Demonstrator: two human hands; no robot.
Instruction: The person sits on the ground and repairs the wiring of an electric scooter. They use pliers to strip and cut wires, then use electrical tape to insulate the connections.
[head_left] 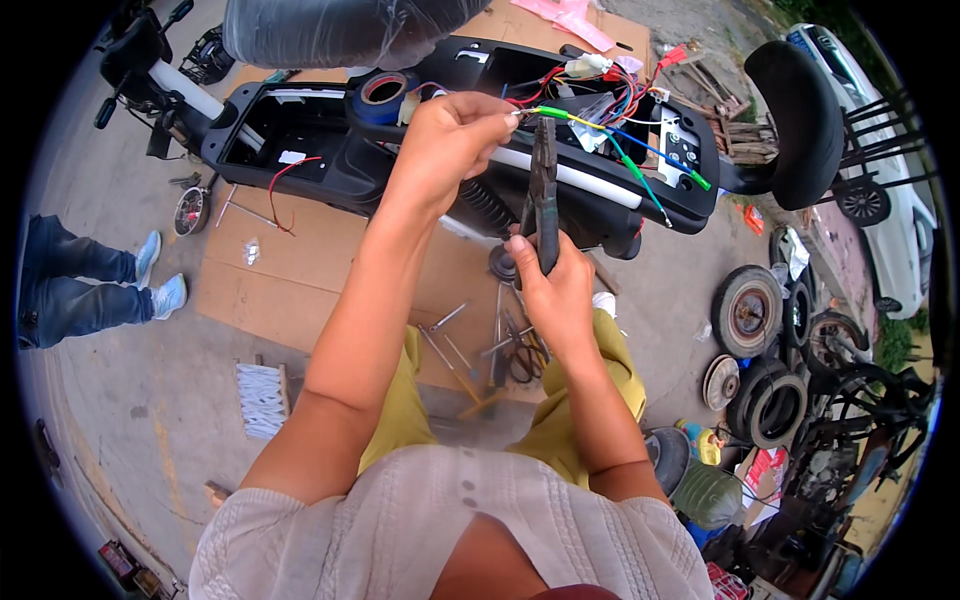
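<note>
From the head view, my left hand (450,135) pinches a green wire (552,113) above the opened scooter body (600,200), and my right hand (556,290) grips pliers (543,190) raised toward it. Loose coloured wires suggest wiring is unfinished; tools (490,345) lie on cardboard (290,270).

Worn on the head, tilted steeply down over own chest and yellow-trousered knees. Faced forward across both forearms toward a black scooter body (560,190) lying on cardboard (290,270), close enough to fill the upper middle. Fisheye-wide, with edges bent at the rim: a stack of tyres (770,390) at right, another person's legs (80,285) at left. Single view only, nothing shared with another.
</note>
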